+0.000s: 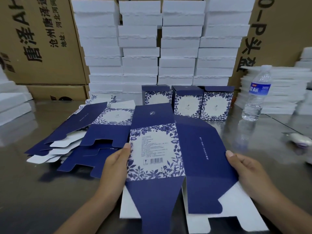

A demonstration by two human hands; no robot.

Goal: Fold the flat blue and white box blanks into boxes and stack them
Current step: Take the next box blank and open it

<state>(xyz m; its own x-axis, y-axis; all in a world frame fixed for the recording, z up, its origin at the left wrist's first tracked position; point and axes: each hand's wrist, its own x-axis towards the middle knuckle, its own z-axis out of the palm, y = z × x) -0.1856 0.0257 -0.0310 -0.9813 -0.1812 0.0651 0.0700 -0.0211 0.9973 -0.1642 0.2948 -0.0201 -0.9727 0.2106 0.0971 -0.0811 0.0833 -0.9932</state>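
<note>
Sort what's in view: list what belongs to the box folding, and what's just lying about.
Job: held blank, pinched at its edges by the left hand and right hand; pile of flat blanks; three folded boxes standing behind.
Lying about: water bottle; stacks of white blocks; cardboard cartons; small white object at far right.

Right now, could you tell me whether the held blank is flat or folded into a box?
Flat: the blank shows two panels side by side, flaps unfolded, with the left hand and right hand gripping its edges.
</note>
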